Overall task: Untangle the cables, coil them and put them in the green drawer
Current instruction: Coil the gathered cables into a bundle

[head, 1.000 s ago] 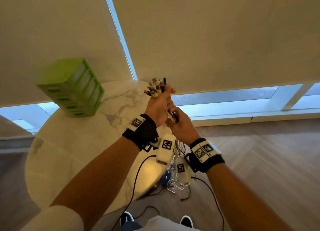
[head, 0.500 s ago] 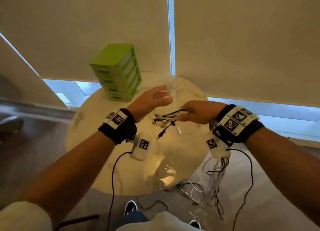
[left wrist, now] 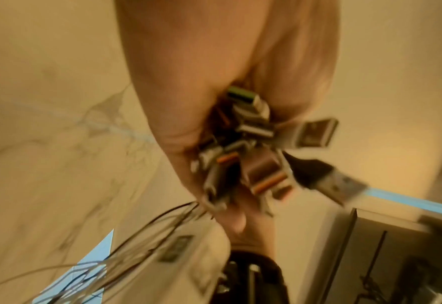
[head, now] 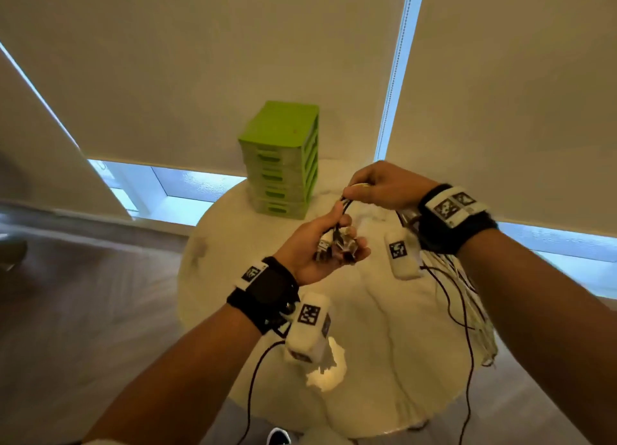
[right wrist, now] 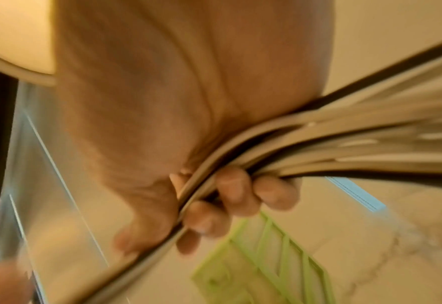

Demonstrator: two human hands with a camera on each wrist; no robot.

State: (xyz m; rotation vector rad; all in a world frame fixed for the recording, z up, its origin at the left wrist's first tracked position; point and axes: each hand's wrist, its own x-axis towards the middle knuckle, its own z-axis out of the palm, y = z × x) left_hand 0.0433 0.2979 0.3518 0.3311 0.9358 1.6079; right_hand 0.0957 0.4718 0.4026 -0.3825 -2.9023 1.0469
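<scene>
— Where is the bundle of cables (head: 345, 210), and which way does it run?

— It's held in the air above the round marble table (head: 384, 344), between the two hands. Its plug ends (head: 335, 244) point toward the person and slightly down, fanned out from the left palm. From there the bundle runs up and away to the right hand, then bends and drops past the right wrist, with the loose strands (head: 467, 297) hanging over the table's right edge.

— How is the left hand (head: 320, 247) holding it?

— Palm up, fingers curled loosely round the cluster of connectors. In the left wrist view the metal USB plugs (left wrist: 256, 156) splay out from the closed palm, one black plug (left wrist: 326, 176) pointing off to the right.

— And the right hand (head: 384, 185)?

— Back of the hand up, fingers (right wrist: 230, 193) wrapped tight round the cords. The right wrist view shows pale and dark cords (right wrist: 344, 139) passing through the fist and sweeping out to the right.

— Where's the green drawer unit (head: 283, 159)?

— Upright at the table's far edge, beyond both hands, well apart from the bundle; every drawer looks closed.

— What differs from half a second ago?

— Then the left hand was flat and open, holding nothing, and the plugs stuck out leftward from the right fist alone. Now the left hand has closed round those plug ends, and the right hand sits higher and further back along the cords.
</scene>
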